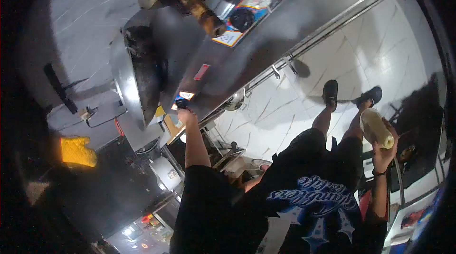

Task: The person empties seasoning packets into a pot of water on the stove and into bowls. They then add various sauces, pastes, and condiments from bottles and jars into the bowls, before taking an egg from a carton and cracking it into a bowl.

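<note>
My left hand (187,115) is closed on a black stove knob (181,103) on the metal front panel of the stove (221,71). At the right, my right hand (383,153) grips a bottle (373,127) of pale yellowish liquid, held tilted away from the stove. A large metal wok (127,80) sits on the stove beyond my left hand, its inside dark. Farther along the panel is a second black knob (242,19). A worn wooden handle (199,12) juts out over the panel's edge.
A yellow oven mitt (77,152) lies at the left by a dark surface (114,192). A white pot (165,173) stands below my left arm. A metal rail (342,19) runs along the stove's front, above the white tiled floor (380,40).
</note>
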Tool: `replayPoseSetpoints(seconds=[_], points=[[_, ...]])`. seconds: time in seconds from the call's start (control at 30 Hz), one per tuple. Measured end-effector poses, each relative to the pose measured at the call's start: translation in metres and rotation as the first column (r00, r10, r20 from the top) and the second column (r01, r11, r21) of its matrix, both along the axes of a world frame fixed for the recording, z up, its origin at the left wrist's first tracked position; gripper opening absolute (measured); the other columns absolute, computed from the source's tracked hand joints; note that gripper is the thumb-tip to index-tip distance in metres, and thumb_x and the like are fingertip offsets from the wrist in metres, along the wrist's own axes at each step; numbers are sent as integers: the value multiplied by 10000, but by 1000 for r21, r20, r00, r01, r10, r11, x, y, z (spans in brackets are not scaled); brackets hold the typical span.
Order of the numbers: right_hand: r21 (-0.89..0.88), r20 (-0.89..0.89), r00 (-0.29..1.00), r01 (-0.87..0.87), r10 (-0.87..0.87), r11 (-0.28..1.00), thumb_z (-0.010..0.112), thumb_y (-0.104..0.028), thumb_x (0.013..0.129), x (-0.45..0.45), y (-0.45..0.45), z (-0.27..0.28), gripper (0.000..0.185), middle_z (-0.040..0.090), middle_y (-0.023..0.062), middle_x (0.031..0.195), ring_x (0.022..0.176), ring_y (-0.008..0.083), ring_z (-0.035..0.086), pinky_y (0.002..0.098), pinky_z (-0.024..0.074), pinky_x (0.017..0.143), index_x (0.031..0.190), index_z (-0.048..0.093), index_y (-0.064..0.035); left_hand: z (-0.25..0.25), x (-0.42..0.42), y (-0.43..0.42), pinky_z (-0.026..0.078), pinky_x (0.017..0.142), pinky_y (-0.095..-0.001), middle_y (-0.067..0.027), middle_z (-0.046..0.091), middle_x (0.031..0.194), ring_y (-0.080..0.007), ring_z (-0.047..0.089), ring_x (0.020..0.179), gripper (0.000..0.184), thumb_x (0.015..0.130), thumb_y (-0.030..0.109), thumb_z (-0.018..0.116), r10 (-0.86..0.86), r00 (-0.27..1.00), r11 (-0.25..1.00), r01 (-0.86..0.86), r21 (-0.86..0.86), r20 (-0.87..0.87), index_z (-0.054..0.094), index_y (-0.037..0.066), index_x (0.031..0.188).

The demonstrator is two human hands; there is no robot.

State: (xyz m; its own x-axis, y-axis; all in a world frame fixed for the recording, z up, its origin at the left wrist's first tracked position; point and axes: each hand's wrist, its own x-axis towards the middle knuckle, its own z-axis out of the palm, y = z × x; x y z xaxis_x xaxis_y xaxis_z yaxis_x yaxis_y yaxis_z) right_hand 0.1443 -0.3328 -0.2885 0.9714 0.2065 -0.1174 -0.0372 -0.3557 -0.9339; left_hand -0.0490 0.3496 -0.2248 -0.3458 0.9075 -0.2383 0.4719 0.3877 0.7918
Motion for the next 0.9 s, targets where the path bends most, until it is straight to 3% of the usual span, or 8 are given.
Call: replayPoseSetpoints(seconds=[0.07, 0.23, 0.37, 0.5, 0.57, 0.63, 0.7, 0.9], points=[[0, -38, 999, 35, -35, 999, 696, -253, 802, -4, -10, -2, 609, 488, 207, 1288, 1211, 313, 463, 428, 338, 1033, 1263, 425, 39, -2, -26, 11, 270, 363, -266, -30, 414, 506, -135, 374, 396, 657, 891, 681, 285, -203, 978, 979, 204, -18, 47, 472, 102, 645], [-8, -25, 999, 27, -27, 1000, 698, -231, 807, 1, -22, -11, 601, 494, 200, 1277, 1212, 313, 461, 430, 342, 1031, 1267, 422, 40, 11, -4, -46, 305, 377, -279, -19, 411, 538, -143, 380, 418, 617, 922, 615, 320, -164, 983, 985, 168, 40, -85, 525, 69, 721], [61, -86, 994, 68, -62, 996, 724, -198, 794, -10, -55, -28, 600, 496, 189, 1274, 1211, 302, 458, 432, 368, 1018, 1261, 425, 30, -8, 42, -165, 377, 482, -287, -35, 482, 681, -147, 459, 503, 450, 960, 450, 382, -301, 841, 810, 474, 345, -449, 531, 49, 819], [205, -117, 991, 93, -70, 974, 731, -142, 749, 10, -64, 19, 522, 566, 141, 1182, 1091, 258, 553, 385, 463, 926, 1207, 503, -38, -78, 74, -302, 441, 633, -305, -72, 605, 844, -196, 568, 726, 237, 817, 147, 684, -918, 140, 69, 977, 201, -370, 523, 36, 951], [-7, -2, 1000, 21, -21, 1000, 704, -155, 726, 35, -78, 62, 411, 643, 135, 1081, 980, 273, 635, 369, 502, 845, 1112, 601, -59, -45, 159, -406, 455, 797, -357, -129, 611, 1041, -266, 583, 927, 612, 648, 190, 838, -962, -274, -272, 958, -88, -11, 489, 14, 1119], [117, 89, 991, 85, -96, 990, 758, -137, 702, 55, -95, 110, 439, 638, 106, 1120, 1002, 262, 627, 367, 496, 848, 1106, 599, -71, -5, 230, -506, 405, 947, -427, -198, 480, 1276, -338, 495, 1143, 1075, 482, 343, 911, -816, -571, -557, 818, 141, 87, 326, -13, 1310], [261, 64, 968, 220, -244, 940, 800, -109, 691, 78, -112, 163, 468, 622, 139, 1147, 1026, 229, 617, 328, 474, 899, 1098, 583, -32, 33, 270, -581, 346, 1025, -454, -238, 322, 1400, -387, 372, 1264, 1329, 347, 447, 918, -701, -711, -677, 689, 257, 60, 209, -20, 1370], [488, 120, 877, 356, -466, 797, 786, -73, 704, 133, -178, 241, 574, 573, 128, 1207, 1112, 189, 544, 317, 425, 961, 1191, 493, 9, 98, 364, -706, 380, 1001, -436, -204, 433, 1286, -349, 454, 1187, 1107, 537, 333, 884, -697, -715, -612, 557, 561, -51, 231, -16, 1360]])
